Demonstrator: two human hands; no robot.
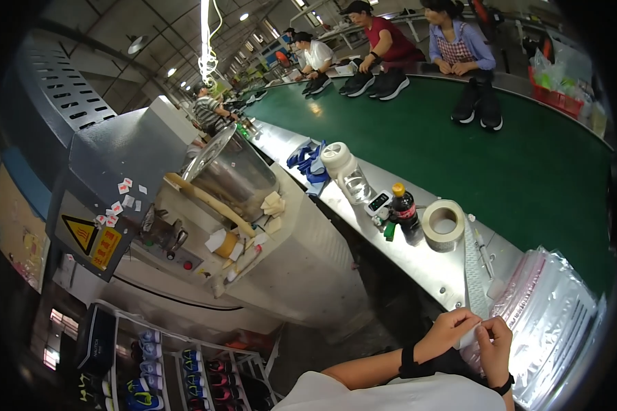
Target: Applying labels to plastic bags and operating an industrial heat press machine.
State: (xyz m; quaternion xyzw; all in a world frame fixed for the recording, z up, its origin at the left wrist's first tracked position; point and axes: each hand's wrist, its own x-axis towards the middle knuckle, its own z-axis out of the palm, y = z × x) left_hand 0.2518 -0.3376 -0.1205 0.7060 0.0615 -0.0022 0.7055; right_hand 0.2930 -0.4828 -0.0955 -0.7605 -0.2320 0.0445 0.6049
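Observation:
My left hand (451, 329) and my right hand (495, 346) meet close in front of me at the lower right, both pinching the near end of a white strip of labels (474, 274) that runs back along the steel ledge (418, 264). A black band sits on each wrist. Right beside my hands lies a stack of clear plastic bags with red-edged tops (552, 322).
On the ledge stand a roll of tape (443, 224), a dark drink bottle (404, 211), a clear water bottle (347, 172) and blue gloves (307, 162). A green conveyor belt (528, 171) carries black shoes; several people work along its far side. A grey machine (233, 205) stands left, a shoe rack (178, 373) below.

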